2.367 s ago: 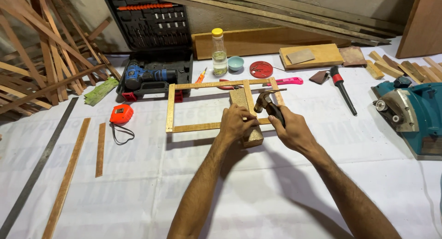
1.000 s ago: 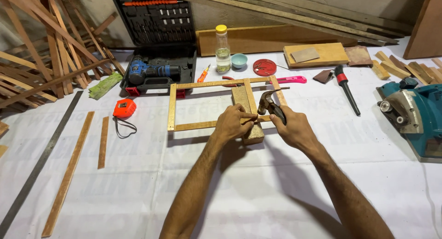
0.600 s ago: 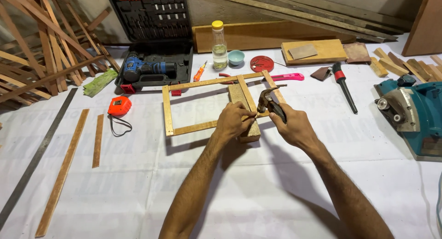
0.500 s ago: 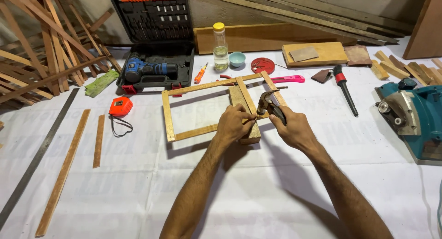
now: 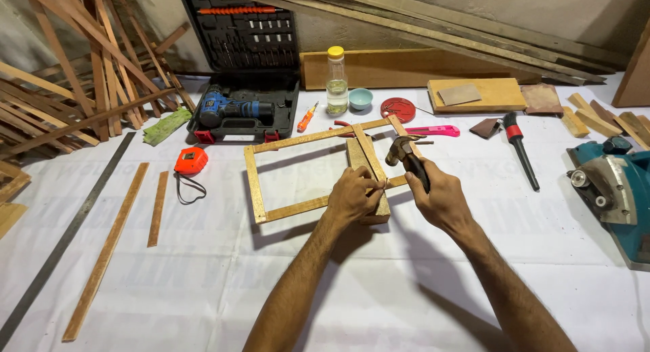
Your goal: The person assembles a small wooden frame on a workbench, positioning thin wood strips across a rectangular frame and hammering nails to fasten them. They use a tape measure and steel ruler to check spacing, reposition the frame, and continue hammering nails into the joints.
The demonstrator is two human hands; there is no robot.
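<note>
Wooden frame has swung slightly askew since a moment ago (we judge our aim needs resetting), left hand pinching a nail just beside the hammer gripped in our right hand.

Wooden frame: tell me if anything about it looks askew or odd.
The wooden frame lies skewed, not square to the table edge, with one side propped on a wood block. The left hand steadies it; the right hand grips a hammer. No damage shows.
</note>
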